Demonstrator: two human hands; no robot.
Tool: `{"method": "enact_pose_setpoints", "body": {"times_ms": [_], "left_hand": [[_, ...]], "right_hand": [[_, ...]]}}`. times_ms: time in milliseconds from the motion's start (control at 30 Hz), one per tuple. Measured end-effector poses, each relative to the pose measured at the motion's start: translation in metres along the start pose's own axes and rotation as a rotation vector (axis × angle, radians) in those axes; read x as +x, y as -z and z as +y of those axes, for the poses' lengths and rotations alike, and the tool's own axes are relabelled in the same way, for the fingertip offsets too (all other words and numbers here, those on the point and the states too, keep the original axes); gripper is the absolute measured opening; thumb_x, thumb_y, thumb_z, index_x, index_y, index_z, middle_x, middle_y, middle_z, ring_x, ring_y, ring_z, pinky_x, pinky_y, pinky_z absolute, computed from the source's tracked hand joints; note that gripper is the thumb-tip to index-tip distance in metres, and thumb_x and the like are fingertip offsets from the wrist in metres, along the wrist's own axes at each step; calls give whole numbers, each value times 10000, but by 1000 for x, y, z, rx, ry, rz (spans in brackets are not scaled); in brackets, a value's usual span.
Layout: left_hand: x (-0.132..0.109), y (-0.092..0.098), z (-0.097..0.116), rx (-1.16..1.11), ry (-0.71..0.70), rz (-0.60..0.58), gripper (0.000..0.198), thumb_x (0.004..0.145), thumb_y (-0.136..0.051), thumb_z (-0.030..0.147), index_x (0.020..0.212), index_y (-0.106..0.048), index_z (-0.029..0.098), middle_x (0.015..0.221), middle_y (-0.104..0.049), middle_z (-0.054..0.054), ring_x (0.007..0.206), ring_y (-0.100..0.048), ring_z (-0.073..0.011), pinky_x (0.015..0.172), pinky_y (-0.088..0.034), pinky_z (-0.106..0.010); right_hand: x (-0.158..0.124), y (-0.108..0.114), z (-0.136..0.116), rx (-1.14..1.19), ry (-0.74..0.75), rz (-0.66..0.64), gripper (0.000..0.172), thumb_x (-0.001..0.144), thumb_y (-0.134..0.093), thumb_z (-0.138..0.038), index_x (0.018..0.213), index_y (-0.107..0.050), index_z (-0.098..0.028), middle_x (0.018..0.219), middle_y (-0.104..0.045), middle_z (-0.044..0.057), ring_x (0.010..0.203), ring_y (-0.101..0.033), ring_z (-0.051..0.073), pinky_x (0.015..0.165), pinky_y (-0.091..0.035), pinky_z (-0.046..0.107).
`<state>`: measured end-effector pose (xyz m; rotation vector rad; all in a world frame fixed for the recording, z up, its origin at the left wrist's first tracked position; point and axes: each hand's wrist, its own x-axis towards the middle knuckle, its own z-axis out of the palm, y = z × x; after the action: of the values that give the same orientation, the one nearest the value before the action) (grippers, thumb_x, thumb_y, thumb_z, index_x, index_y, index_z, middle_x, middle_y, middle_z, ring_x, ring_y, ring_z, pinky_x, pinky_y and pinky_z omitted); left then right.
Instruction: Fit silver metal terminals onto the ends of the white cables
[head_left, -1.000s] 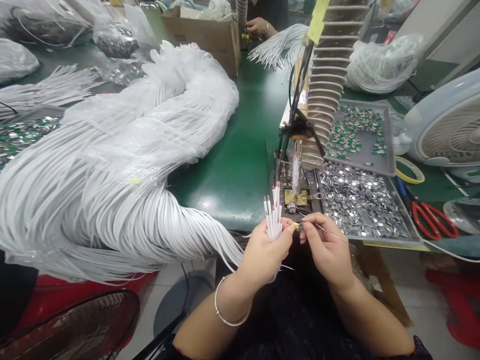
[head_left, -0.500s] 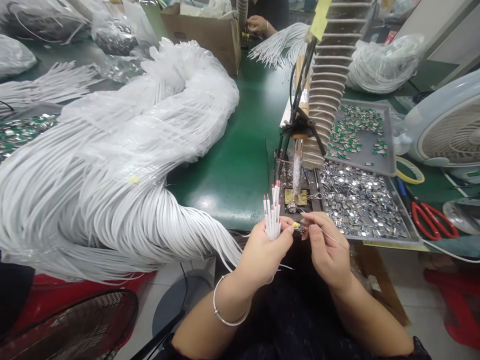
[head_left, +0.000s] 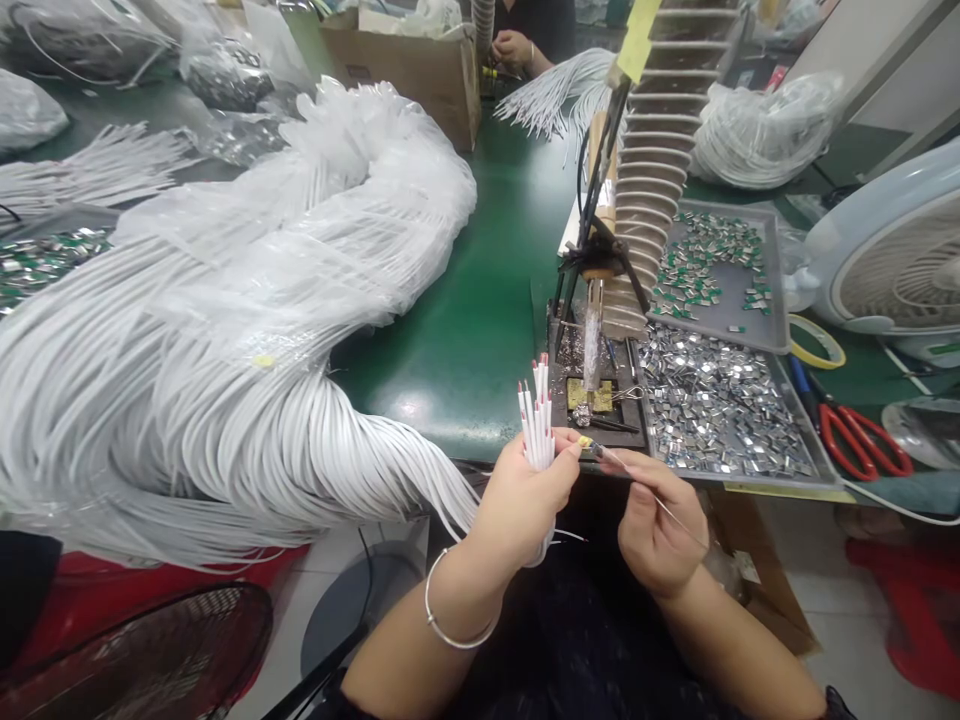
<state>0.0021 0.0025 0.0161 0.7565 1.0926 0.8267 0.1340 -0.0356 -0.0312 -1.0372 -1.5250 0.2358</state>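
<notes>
My left hand (head_left: pixel 525 500) is closed round a bunch of white cables (head_left: pixel 537 420) with red stripped tips that stand upright above my fist. Its thumb and forefinger also pinch a tiny yellowish part (head_left: pixel 586 443). My right hand (head_left: pixel 656 525) is closed on a thin solder wire (head_left: pixel 637 480) whose tip meets that part. Both hands sit at the near edge of the green table (head_left: pixel 480 320), just in front of the mounted soldering iron (head_left: pixel 592 340) and its dark base (head_left: pixel 600 400).
A huge heap of white cables (head_left: pixel 225 330) in plastic fills the left. Grey trays of small metal parts (head_left: pixel 720 400) lie right of the iron, with red scissors (head_left: pixel 862 440), a tape roll (head_left: pixel 817 340) and a fan (head_left: pixel 892 260). Another person's hands (head_left: pixel 514 48) work at the far end by a cardboard box (head_left: pixel 412 65).
My left hand with the cable bunch shifted slightly left and down. My right hand dropped lower and turned, with the solder wire's tip brought to the pinched part.
</notes>
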Motion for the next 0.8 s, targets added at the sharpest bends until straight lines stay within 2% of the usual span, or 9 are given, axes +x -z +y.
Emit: {"method": "enact_pose_setpoints", "body": {"times_ms": [133,300,500,800], "left_hand": [[0,0,-1,-10,-8,-12,104,766,-544,245,758,-514,147,528,-390,71,396,-248,-20,381,-194,-162],[0,2,-3,18,-21,-55,127,796,-540,279,789,-507,156,490,-334,91,408,-270,-38,393,-228,-165],[1,1,-2,55,-38,-50,136,793,-545,270,748,-493,153,605,-447,41,430,-298,-28,398,-230,-169],[2,1,3,73,-31,-45,112,803,-526,249,826,-526,139,510,-351,85,423,-266,-32,413,-248,-160]], "right_hand": [[2,1,0,-54,3,-55,253,830,-469,-54,1011,-575,-196,954,-676,80,907,-666,184,760,-580,355],[7,3,0,-56,-27,-61,254,824,-470,-44,993,-586,-195,963,-677,83,923,-659,195,781,-569,384],[9,5,1,-70,-39,-47,221,840,-464,-73,968,-588,-205,958,-685,72,913,-664,195,786,-564,382],[12,5,5,-70,-43,-65,222,855,-441,-78,972,-579,-207,996,-680,78,936,-656,195,797,-562,393]]}}
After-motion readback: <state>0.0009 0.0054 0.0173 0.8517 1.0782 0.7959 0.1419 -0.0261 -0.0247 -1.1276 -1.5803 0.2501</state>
